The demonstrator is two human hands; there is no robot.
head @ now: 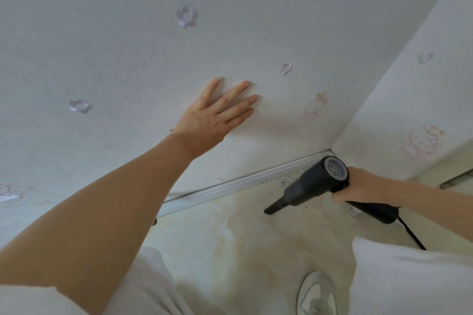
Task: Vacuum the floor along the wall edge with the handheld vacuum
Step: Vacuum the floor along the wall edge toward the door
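- Handheld vacuum (311, 186): dark, hard-shelled body with a round vented rear cap and a narrow tapered nozzle. It sits low over the floor (230, 238) near the corner, nozzle tip pointing left and down, close to the floor but a little out from the baseboard (230, 184); whether the tip touches the floor cannot be told.
- Handling, judged: rigid, looks light enough for one hand, not fragile; smooth plastic could slip in a loose grip. Best taken by the handle below the motor housing, as it is now.
- Right hand (355, 185): fingers curled round the handle just behind the rear cap; fingertips hidden on the far side.
- Cord (412, 235): black, trailing from the handle end toward the person; may drag or snag.
- Left hand (204, 120): flat against the wall (128, 33), fingers straight and spread, bracing.
- Debris (291, 179): grit along the baseboard toward the corner, not yet collected.
- Slipper (316, 294): pale, at the bottom of the view.
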